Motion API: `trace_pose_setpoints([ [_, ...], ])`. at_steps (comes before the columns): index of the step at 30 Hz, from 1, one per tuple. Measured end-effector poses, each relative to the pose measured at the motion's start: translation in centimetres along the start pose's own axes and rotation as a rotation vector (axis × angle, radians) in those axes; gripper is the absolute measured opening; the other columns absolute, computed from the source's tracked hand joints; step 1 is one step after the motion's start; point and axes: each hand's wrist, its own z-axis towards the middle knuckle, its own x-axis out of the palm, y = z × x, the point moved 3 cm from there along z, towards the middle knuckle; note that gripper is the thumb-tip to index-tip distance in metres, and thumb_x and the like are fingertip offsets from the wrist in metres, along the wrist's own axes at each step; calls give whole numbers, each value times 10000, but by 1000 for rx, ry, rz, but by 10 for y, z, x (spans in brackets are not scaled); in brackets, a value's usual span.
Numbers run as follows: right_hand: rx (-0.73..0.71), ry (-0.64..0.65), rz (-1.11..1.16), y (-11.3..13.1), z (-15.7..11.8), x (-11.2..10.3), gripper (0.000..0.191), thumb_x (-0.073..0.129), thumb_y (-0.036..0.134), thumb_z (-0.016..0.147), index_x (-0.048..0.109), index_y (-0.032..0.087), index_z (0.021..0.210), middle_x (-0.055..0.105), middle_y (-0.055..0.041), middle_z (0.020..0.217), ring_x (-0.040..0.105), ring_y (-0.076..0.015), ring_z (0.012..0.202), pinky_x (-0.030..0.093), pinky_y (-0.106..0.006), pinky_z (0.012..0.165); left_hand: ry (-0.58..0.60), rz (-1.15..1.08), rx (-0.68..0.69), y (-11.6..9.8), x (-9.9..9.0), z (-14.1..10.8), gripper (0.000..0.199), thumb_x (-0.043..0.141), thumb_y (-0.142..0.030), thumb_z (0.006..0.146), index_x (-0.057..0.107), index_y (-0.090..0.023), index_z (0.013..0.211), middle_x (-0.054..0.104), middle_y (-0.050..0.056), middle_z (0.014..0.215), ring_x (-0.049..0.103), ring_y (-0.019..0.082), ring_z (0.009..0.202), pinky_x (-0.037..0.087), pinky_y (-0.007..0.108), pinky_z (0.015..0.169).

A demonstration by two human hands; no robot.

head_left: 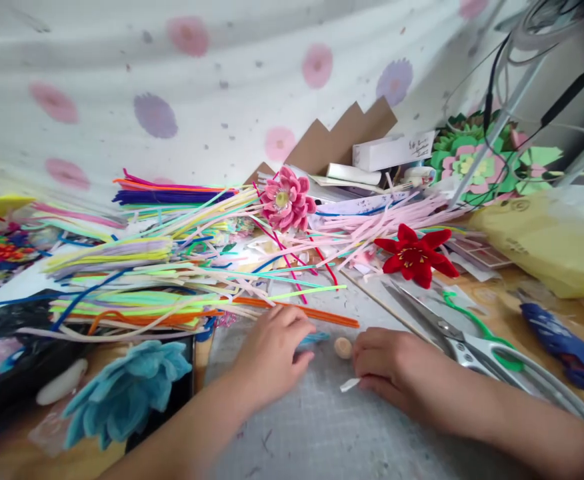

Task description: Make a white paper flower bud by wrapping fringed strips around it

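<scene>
Blue chenille (316, 338) on the grey mat (292, 433) is flanked by the loosely open left hand (275, 353), while a white strip (349, 385) is pinched, seemingly for control, by the right hand (397, 363) near a beige ball (343, 347).

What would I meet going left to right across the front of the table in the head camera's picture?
Light-blue flower, left hand, small beige rounded piece, right hand, dark blue object.
</scene>
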Motion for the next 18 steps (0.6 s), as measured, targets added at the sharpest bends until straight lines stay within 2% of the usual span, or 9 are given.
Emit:
trace_pose_setpoints([
  [6,-27,-4,-120,22,7,-1,201,524,241,907,617,197,734,654,-19,816,566,-160,730,370,-269,603,-96,-21,-70,5,1,1,129,523,-113,807,612,-207,813,609,42,901,558,209,854,436,344,751],
  [9,-37,-85,-276,30,14,3,209,521,203,905,588,191,707,647,-17,779,544,-171,686,346,-294,572,-153,-239,-100,0,-5,0,137,479,-170,860,595,-197,793,624,34,830,568,186,785,430,324,715],
  [11,-36,-158,-334,31,17,5,185,537,197,898,585,188,720,644,-18,774,538,-172,667,343,-300,569,-101,-518,-101,-6,-6,-2,123,487,-249,880,596,-196,865,640,25,818,580,171,768,439,303,698],
  [14,-34,-221,-366,28,15,8,164,536,185,903,585,189,746,640,-14,760,535,-171,651,336,-307,571,75,-905,-122,-16,-1,-4,165,572,-328,831,594,-175,888,631,14,786,568,149,718,431,268,637],
  [18,-34,-226,-404,28,9,9,167,547,151,886,568,196,727,623,-1,697,515,-172,597,299,-322,544,218,-1118,-273,-19,10,-5,168,651,-293,729,583,-150,784,556,-23,659,505,110,591,390,248,558],
])
